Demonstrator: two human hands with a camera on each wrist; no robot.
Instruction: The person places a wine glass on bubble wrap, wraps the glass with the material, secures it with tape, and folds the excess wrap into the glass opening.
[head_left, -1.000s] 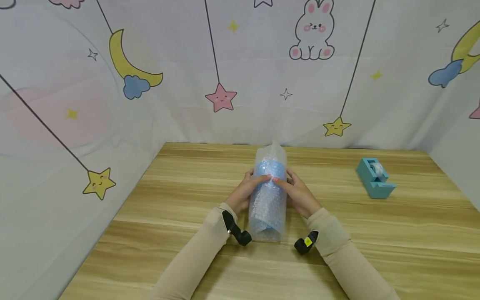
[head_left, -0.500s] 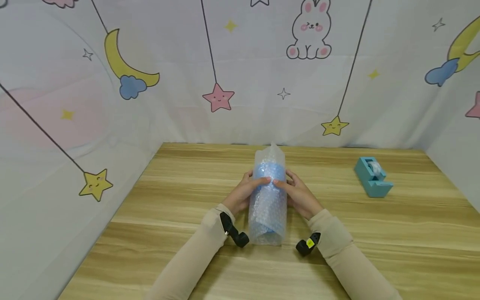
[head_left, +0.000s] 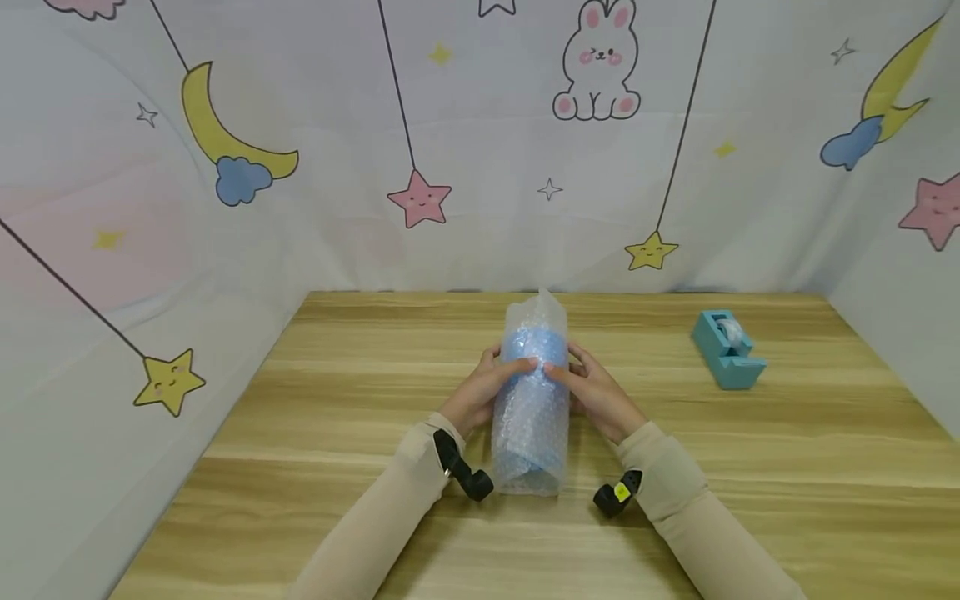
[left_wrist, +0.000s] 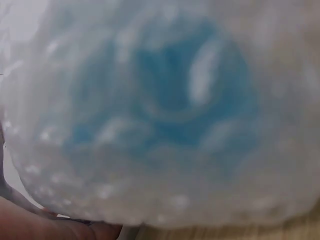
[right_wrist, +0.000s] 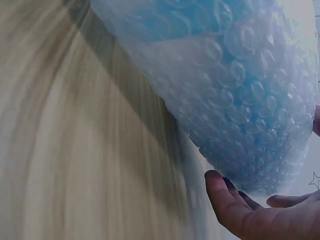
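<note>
Bubble-wrap roll [head_left: 530,425] | cylindrical, pebbled | translucent over blue | both hands [head_left: 600,400] gripping

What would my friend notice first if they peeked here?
Probably the shiny bubble-wrap bundle, blue showing through, held between the left hand and right hand in the head view's middle. Next might come the winking bunny on the cloth behind, then the teal tape dispenser on the table, to the right.

Head view softly lit; left wrist view blurred; bubble wrap [head_left: 530,425] glinting.
</note>
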